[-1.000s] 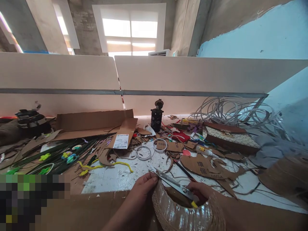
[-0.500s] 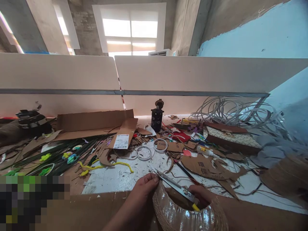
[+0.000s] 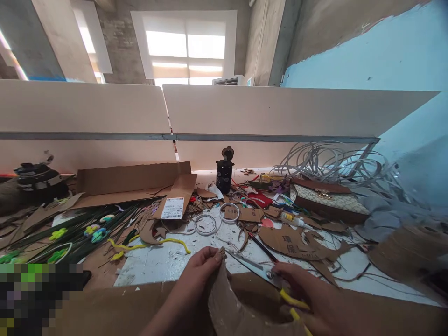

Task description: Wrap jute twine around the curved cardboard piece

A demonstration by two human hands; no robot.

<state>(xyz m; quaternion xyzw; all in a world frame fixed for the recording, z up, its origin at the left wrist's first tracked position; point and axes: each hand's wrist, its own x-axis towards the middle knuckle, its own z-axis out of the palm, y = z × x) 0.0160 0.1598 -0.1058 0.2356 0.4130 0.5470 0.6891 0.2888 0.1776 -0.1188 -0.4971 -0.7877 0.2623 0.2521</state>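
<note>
Fingers of my left hand [image 3: 201,270] pinch the upper tip of a curved brown piece [image 3: 233,308] that looks taped and shiny. My right hand [image 3: 301,284] is closed on scissors [image 3: 255,269] with metal blades and yellow handles. The blades point up and left, their tips close beside my left fingertips. The curved piece hangs below both hands, its lower part cut off by the frame's bottom edge. Whether the blades touch the piece I cannot tell.
A black bottle [image 3: 224,175] stands behind two white rings [image 3: 205,225]. Cardboard scraps [image 3: 294,241] and a patterned bag [image 3: 329,198] lie to the right, with coiled clear tubing [image 3: 315,161] behind. An open cardboard box [image 3: 133,179] and yarn flowers [image 3: 96,232] are left.
The curved piece has turned and shows a smoother side. The scissors have shifted slightly away from it, with more of the yellow handles showing. The view has moved a little to the right.
</note>
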